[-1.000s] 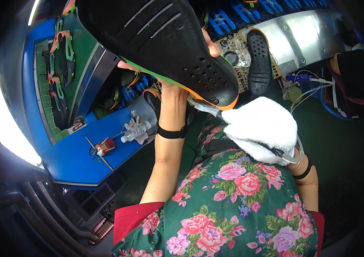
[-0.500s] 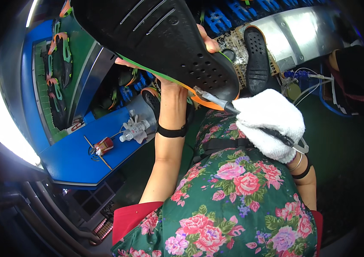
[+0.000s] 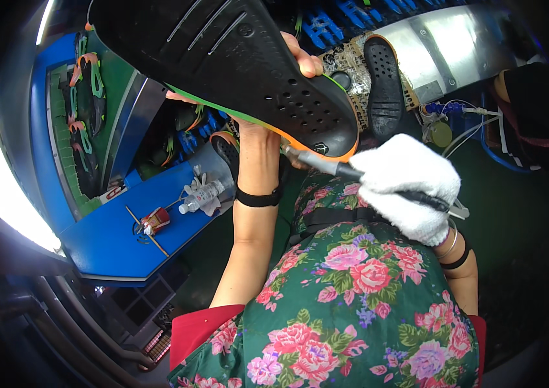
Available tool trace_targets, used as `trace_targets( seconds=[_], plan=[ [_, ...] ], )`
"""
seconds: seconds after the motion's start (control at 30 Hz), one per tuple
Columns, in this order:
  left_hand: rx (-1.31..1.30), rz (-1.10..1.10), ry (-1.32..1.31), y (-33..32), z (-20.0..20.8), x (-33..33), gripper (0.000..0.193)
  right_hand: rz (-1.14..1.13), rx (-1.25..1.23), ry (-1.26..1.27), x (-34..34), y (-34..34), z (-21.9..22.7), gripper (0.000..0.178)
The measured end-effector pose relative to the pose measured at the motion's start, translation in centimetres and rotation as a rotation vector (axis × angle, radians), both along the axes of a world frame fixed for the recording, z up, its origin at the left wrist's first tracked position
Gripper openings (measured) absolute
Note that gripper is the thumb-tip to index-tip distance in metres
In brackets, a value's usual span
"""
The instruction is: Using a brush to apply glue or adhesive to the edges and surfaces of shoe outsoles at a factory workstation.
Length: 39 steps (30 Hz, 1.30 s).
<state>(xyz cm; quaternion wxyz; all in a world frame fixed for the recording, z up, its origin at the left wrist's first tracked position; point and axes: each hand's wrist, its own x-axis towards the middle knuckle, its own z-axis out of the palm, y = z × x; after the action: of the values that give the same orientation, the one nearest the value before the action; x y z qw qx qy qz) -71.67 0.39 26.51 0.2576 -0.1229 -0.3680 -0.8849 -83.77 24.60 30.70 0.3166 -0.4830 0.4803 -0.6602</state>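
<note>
My bare left hand (image 3: 301, 57) grips a large shoe piece (image 3: 223, 58) from beneath, its fingers curled over the far edge. The piece has a black face with raised ridges, a patch of small holes at the heel, and a green and orange rim. In a white glove, my right hand (image 3: 410, 184) is closed round a brush (image 3: 316, 160) with a grey ferrule and black handle. The brush tip lies at the orange rim of the heel; whether it touches is unclear. A smaller black perforated sole (image 3: 384, 84) lies beyond my right hand.
A blue ledge (image 3: 106, 249) at left bears a clear bottle (image 3: 200, 197), a pale glove (image 3: 211, 205) and a red box (image 3: 156, 221) with sticks. Several shoe uppers (image 3: 87, 71) line the far left. A curved metal sheet (image 3: 449, 45) and hoses (image 3: 472, 113) are at right.
The brush tip has shifted left along the heel, from over the orange edge to its near side. The shoe piece has moved slightly left.
</note>
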Motion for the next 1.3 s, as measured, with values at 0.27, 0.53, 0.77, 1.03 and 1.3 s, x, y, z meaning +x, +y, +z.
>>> trace_targets(
  seconds=[0.27,0.53,0.77,1.03,1.3],
  plan=[
    [0.072,-0.007,-0.030,-0.1,-0.6,0.3,0.069,-0.080,0.001,0.312,0.0,-0.1,0.3,0.022],
    [0.037,-0.036,0.038,0.0,-0.1,-0.4,0.073,-0.041,-0.024,0.117,-0.9,0.1,-0.2,0.022],
    [0.074,0.015,-0.057,0.6,-0.6,-0.2,0.068,0.052,-0.108,0.281,-0.3,0.6,0.0,0.029],
    [0.027,0.022,-0.015,1.0,0.3,-0.8,0.093,-0.127,-0.001,0.266,-0.2,0.6,-0.5,0.024],
    [-0.022,-0.056,0.035,0.4,0.1,-1.8,0.136,0.117,-0.098,-0.003,-1.7,0.2,-1.2,0.022]
  ],
)
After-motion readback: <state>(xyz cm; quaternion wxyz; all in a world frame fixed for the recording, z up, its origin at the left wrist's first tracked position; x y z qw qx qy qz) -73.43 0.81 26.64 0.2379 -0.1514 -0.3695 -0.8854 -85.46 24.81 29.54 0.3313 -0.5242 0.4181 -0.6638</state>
